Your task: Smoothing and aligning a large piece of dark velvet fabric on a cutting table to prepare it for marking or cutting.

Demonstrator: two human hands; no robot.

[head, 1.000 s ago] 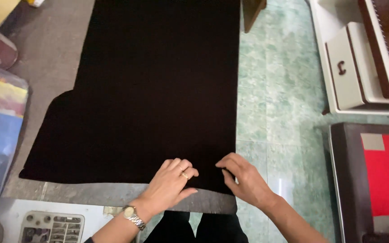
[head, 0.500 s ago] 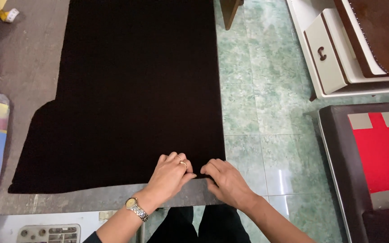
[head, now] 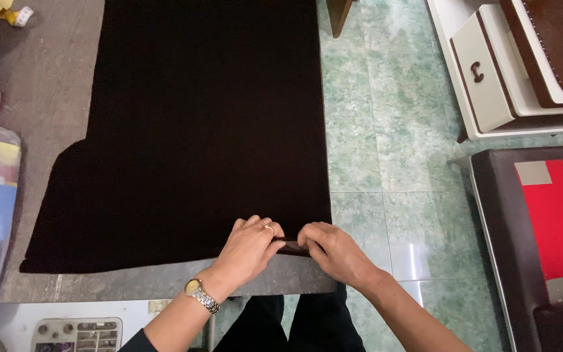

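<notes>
Pinching black cloth edge, both hands

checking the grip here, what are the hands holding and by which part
Both the left hand and right hand pinch the large black fabric sheet at its near edge, close to the right corner.

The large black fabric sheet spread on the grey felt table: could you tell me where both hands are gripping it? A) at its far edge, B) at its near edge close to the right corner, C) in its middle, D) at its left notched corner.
B: the left hand and right hand meet at the near edge of the large black fabric sheet, pinching a small fold close to its right corner, above the grey felt table.
</notes>
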